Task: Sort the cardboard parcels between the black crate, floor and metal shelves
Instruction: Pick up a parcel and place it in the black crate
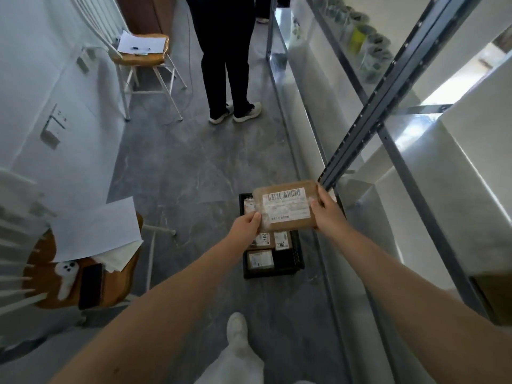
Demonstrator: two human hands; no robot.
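**Parcel held in both hands above the black crate**

You had both arms stretched forward and down, with your forearms converging over the black crate (273,275). Your left hand (246,224) pinched the left short edge of the cardboard parcel (285,207), thumb on top and fingers beneath. Your right hand (328,210) gripped the opposite short edge, with the thumb resting at the rim of the label (285,203). So both hands were closed on the one parcel.

The parcel hung in the air over the far half of the crate. Its long axis ran across from hand to hand, with the right end tilted a little higher. The white barcode label faced up towards you.

In the crate's near half, smaller parcels (260,259) lay flat with their labels up. The crate stood on the floor (194,176). The metal shelves (388,87) rose just to the crate's right, and a second person's legs (230,65) stood well beyond the crate.
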